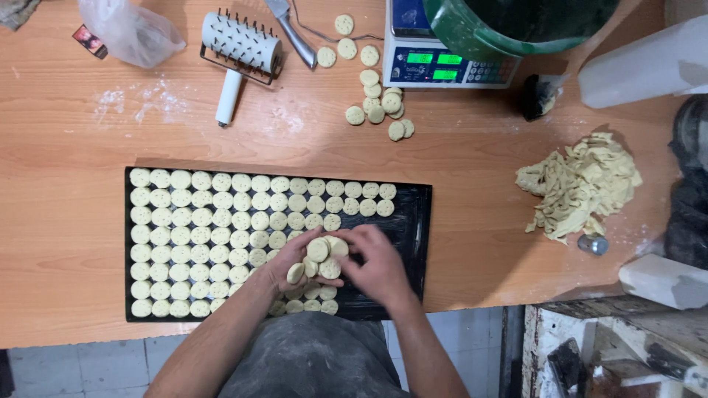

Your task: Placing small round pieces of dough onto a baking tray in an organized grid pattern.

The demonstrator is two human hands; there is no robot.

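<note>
Up and to the left of the fingers, a white spiked roller (237,46) lies on the wooden table (66,147), its handle pointing toward the tray side. Farther left sits a crumpled plastic bag (130,31). Straight up from the fingers, loose dough rounds (380,103) are scattered beside a digital scale (431,63), which carries a green bucket (516,26). A metal tool (291,29) lies between roller and scale. Well to the right of the fingers lies a heap of dough scraps (579,184), with a small metal cutter (592,245) just below it.
</note>
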